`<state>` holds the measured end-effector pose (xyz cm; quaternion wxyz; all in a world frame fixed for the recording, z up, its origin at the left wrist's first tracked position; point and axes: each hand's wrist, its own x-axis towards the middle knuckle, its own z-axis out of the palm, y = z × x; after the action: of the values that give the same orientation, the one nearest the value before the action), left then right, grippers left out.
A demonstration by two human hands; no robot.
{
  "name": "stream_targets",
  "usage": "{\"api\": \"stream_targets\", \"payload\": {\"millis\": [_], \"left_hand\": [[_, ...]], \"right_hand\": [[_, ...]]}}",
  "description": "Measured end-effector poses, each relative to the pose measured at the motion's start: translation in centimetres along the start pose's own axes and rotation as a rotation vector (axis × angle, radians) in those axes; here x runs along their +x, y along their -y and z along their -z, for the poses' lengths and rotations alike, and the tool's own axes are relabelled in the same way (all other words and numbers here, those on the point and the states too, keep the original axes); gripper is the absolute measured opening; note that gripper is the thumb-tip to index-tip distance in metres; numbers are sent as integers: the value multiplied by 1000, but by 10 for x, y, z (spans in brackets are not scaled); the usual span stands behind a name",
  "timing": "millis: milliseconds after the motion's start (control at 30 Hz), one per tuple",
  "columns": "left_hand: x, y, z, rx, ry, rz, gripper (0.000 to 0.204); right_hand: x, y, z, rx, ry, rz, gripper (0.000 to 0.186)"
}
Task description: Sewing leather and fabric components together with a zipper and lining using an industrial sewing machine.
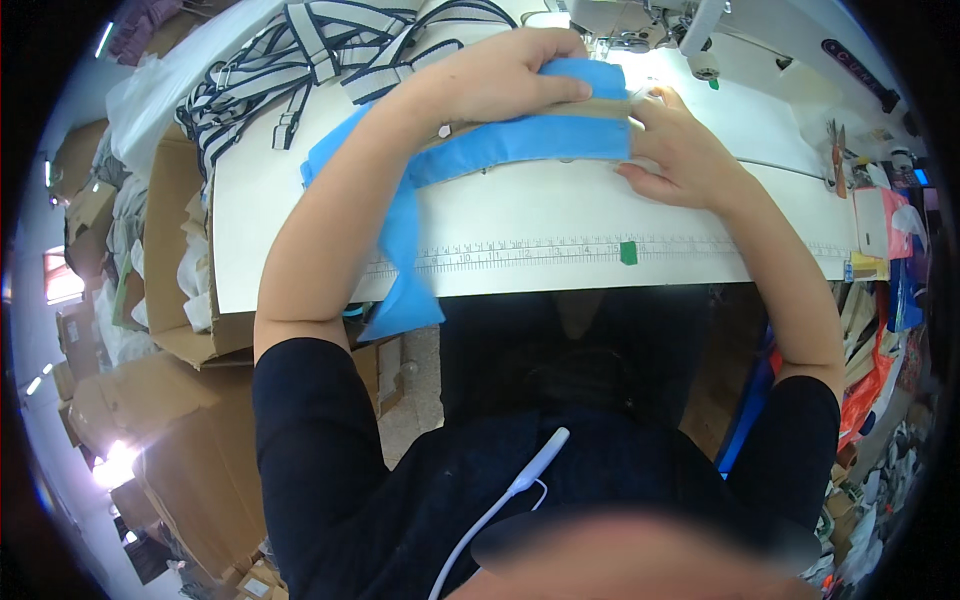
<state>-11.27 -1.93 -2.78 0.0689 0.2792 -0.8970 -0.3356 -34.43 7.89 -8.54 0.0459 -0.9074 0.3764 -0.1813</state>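
A long blue fabric strip with a tan band along its middle lies across the white sewing table. Its left part bends down, and a tail hangs past the table's front edge. My left hand is on the strip near the machine, closed on it, thumb lying across the tan band. At the strip's right end, my right hand has its curled fingers at the fabric edge. The right thumb is apart from the cloth, just below it. Some fingertips of both hands are hidden.
A sewing machine stands at the far side. Black-and-white straps with buckles are heaped at the back left. A printed ruler with a green mark runs along the front. Scissors lie at right; a cardboard box stands left.
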Motion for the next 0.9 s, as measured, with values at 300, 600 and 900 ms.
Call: {"api": "stream_targets", "payload": {"millis": [300, 600, 900], "left_hand": [[-3, 12, -14, -6, -104, 106, 29], [3, 12, -24, -14, -153, 50, 27], [1, 8, -20, 189, -168, 35, 30]], "right_hand": [[0, -4, -3, -42, -17, 24, 15], [-1, -4, -3, 4, 93, -69, 25], [1, -5, -6, -40, -81, 85, 19]]}}
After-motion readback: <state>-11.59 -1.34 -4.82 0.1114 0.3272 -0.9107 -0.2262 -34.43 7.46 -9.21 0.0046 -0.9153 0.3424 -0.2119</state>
